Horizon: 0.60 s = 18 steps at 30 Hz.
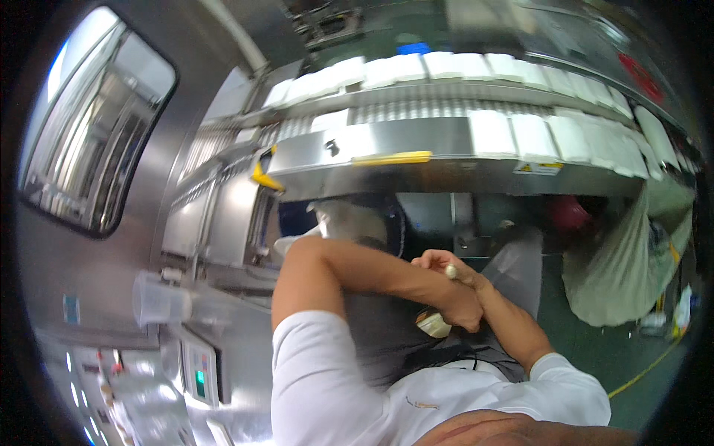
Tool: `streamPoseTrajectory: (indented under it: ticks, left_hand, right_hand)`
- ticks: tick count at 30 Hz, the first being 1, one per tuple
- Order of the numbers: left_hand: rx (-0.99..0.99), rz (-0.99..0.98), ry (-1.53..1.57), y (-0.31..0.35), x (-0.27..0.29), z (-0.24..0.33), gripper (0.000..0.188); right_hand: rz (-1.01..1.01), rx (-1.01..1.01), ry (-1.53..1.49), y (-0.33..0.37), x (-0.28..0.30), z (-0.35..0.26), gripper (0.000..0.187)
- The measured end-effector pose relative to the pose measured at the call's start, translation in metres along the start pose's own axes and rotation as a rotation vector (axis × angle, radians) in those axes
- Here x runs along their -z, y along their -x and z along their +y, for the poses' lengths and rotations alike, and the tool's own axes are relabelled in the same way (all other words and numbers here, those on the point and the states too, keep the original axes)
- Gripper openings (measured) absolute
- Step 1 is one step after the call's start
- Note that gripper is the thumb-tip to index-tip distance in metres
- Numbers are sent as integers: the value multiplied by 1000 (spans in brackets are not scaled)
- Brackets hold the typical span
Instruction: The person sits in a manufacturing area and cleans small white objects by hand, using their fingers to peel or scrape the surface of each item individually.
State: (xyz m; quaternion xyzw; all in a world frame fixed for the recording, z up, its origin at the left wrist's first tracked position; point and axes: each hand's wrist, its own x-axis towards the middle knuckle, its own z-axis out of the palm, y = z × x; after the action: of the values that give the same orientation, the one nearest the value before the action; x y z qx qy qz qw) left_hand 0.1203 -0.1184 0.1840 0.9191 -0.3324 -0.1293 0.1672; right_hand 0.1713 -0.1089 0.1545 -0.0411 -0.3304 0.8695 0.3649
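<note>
Before my body, my forearms cross near the wrists. My left hand (463, 309) lies over my right wrist, its fingers closed and mostly hidden. A cream-coloured piece with a brown patch (433, 324) shows beside that hand; its kind is unclear, and I cannot tell whether the hand grips it. My right hand (445, 262) is farther forward with its fingers curled. At its palm sits a small rounded cream tip (451, 272). My left forearm hides whether the two cream pieces are one object.
Ahead runs a steel conveyor (416, 108) with rows of white packs (517, 137). A dark blue bin (297, 223) stands below, holding whitish material. To the left are a clear plastic tub (160, 297) and a digital scale (201, 372). A pale cloth (606, 260) hangs at right.
</note>
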Motion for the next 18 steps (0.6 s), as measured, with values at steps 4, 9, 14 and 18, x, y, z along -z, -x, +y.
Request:
streamPoseTrajectory:
  ticks: [4, 9, 14, 18]
  left_hand:
    - [-32, 198, 43, 5, -34, -15, 9]
    - [-22, 116, 8, 7, -40, -17, 11]
    - [-31, 37, 156, -1, -9, -9, 10]
    - [49, 115, 244, 11, -7, -6, 24]
  right_hand:
    - [-43, 50, -59, 1, 22, 5, 24]
    - [-167, 46, 204, 1, -1, -14, 74]
    - [-117, 16, 88, 5, 16, 12, 71]
    - [-103, 76, 58, 0, 14, 2, 38]
